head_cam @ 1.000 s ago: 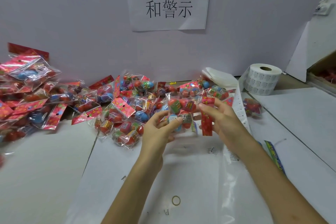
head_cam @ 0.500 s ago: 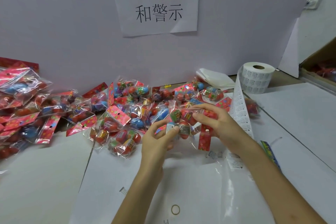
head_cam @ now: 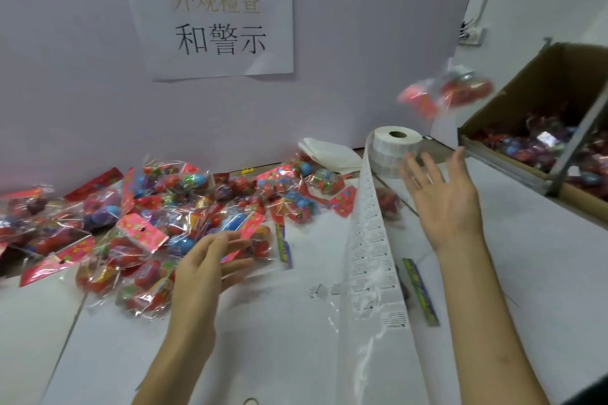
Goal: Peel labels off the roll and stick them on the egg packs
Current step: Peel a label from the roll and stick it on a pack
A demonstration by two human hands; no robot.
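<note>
Now, with our left hand (head_cam: 210, 260) and right hand (head_cam: 441, 197) both spread empty, a blurred egg pack (head_cam: 444, 95) hangs airborne, unguided, above the label roll (head_cam: 394, 145) and could miss the cardboard box (head_cam: 533, 89).

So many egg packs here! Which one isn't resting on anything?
The blurred egg pack in mid-air, above the open right hand and beside the cardboard box. The others lie heaped on the table or inside that box.
</note>
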